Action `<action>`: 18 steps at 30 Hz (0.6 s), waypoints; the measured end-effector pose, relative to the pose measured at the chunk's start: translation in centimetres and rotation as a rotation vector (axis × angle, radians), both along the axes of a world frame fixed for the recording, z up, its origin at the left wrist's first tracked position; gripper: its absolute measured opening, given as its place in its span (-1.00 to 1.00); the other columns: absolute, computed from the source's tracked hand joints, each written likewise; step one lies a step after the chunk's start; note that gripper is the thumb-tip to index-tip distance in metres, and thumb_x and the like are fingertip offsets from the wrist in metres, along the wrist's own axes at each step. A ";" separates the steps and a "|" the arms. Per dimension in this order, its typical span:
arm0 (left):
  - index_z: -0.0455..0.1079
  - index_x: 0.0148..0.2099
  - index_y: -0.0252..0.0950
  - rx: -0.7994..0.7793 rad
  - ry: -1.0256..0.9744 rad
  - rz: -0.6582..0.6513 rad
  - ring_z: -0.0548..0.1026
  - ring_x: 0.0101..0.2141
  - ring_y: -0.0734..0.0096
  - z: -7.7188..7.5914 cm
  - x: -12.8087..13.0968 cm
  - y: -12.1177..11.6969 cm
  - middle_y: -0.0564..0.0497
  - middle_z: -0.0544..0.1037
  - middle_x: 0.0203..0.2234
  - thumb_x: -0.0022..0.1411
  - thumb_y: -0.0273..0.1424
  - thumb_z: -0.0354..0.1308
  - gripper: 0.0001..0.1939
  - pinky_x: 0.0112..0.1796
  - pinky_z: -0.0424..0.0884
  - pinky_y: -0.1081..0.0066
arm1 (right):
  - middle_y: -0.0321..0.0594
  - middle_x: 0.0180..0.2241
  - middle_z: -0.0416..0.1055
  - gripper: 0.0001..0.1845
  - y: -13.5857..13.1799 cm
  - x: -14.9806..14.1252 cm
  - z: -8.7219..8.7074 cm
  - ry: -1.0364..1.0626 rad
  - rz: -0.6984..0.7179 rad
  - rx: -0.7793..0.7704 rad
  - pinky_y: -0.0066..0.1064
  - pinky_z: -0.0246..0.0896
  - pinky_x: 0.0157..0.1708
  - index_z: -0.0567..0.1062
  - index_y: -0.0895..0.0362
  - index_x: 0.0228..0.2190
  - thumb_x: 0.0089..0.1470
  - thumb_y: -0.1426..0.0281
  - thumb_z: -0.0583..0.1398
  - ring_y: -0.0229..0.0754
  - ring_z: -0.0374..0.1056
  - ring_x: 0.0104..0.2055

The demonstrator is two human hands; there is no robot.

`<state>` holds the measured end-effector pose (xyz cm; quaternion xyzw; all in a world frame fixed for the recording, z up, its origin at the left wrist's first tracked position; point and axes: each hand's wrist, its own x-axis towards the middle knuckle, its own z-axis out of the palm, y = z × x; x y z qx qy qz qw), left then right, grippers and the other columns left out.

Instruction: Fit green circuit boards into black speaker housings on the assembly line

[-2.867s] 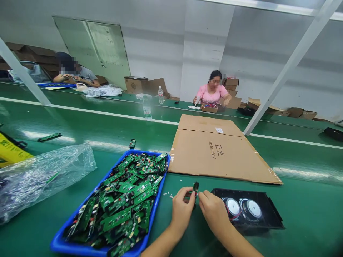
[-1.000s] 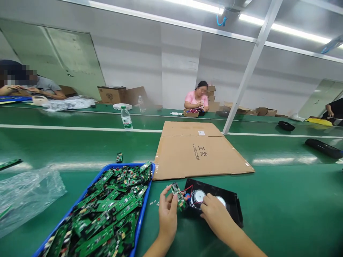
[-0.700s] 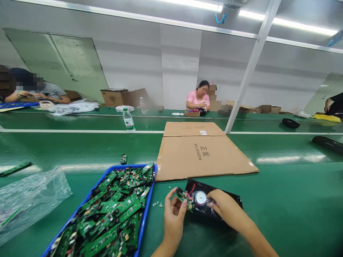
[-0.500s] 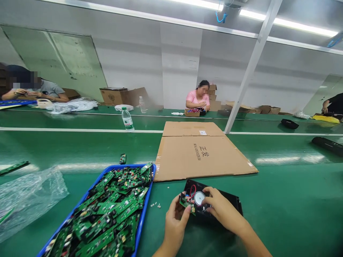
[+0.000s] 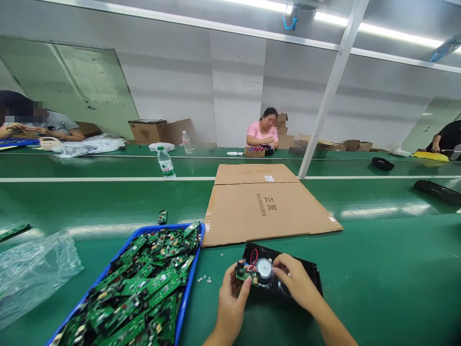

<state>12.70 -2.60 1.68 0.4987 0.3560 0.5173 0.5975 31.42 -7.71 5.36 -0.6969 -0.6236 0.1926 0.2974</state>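
Between the thumb and fingers of my left hand [image 5: 232,293] is a small green circuit board [image 5: 248,274], held near the left end of a black plastic housing [image 5: 300,269]. Red wires [image 5: 254,258] loop up from beside the board. A round speaker [image 5: 264,269] with a pale centre lies over the housing, just right of the board. My right hand [image 5: 295,281] is closed at the speaker's right edge, its fingers drawn together. A tiny white spot shows by those fingers; what they pinch is hidden.
A blue tray [image 5: 182,307] heaped with circuit boards stands to the left, with white bits [image 5: 204,279] beside it. Flattened cardboard [image 5: 245,206] lies ahead. Clear plastic film [image 5: 36,274] and a water bottle [image 5: 166,163] are leftward. A person [image 5: 262,132] sits across the tables.
My right fingers have shifted from spreading over the speaker to closing at its right edge. My left hand still holds the board. The whole view has shifted slightly.
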 end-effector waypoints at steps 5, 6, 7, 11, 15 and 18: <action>0.36 0.01 -0.26 0.043 0.199 -0.035 0.67 -0.21 0.11 1.4 1.0 0.3 -0.16 0.71 -0.20 0.13 -0.10 0.28 -0.51 -0.14 0.59 0.22 | -0.28 -0.37 0.43 -0.84 -0.2 -0.6 -0.8 0.346 -0.008 0.113 -0.42 0.23 -0.29 0.47 0.12 -0.35 0.18 0.34 0.11 -0.18 0.33 -0.32; 0.37 0.00 -0.26 0.054 0.249 -0.072 0.67 -0.24 0.10 2.1 1.4 0.5 -0.16 0.71 -0.22 0.13 -0.11 0.26 -0.53 -0.17 0.58 0.22 | -0.27 -0.38 0.45 -0.81 -0.2 -0.8 -0.9 0.388 -0.026 0.123 -0.42 0.22 -0.32 0.48 0.12 -0.34 0.19 0.30 0.11 -0.19 0.34 -0.35; 0.37 -0.02 -0.25 0.066 0.291 -0.124 0.66 -0.25 0.09 2.8 1.7 0.8 -0.16 0.71 -0.23 0.13 -0.13 0.23 -0.57 -0.19 0.58 0.22 | -0.26 -0.38 0.46 -0.78 -0.1 -0.9 -0.9 0.419 -0.048 0.132 -0.42 0.22 -0.35 0.49 0.12 -0.32 0.19 0.26 0.11 -0.18 0.34 -0.37; 0.40 -0.09 -0.20 0.118 0.371 -0.273 0.66 -0.22 0.07 5.0 2.7 1.9 -0.11 0.70 -0.28 0.12 -0.23 0.15 -0.70 -0.18 0.54 0.22 | -0.17 -0.29 0.54 -0.68 -0.1 -1.3 -1.1 0.390 -0.097 0.198 -0.35 0.29 -0.23 0.56 0.11 -0.31 0.24 0.22 0.08 -0.10 0.43 -0.26; 0.38 -0.14 -0.18 0.128 0.383 -0.214 0.64 -0.35 0.13 5.2 2.9 2.3 -0.03 0.66 -0.42 0.11 -0.23 0.13 -0.74 -0.26 0.53 0.25 | -0.16 -0.28 0.54 -0.69 -0.1 -1.6 -2.0 0.265 -0.092 0.200 -0.34 0.28 -0.19 0.57 0.11 -0.32 0.25 0.32 0.05 -0.10 0.46 -0.22; 0.39 -0.19 -0.18 0.096 0.348 -0.227 0.62 -0.38 0.15 4.6 2.7 2.1 0.00 0.63 -0.44 0.10 -0.21 0.16 -0.76 -0.29 0.53 0.26 | -0.20 -0.34 0.52 -0.71 -0.1 -1.7 -2.7 0.152 -0.094 0.185 -0.39 0.23 -0.29 0.53 0.12 -0.35 0.28 0.38 0.04 -0.14 0.44 -0.30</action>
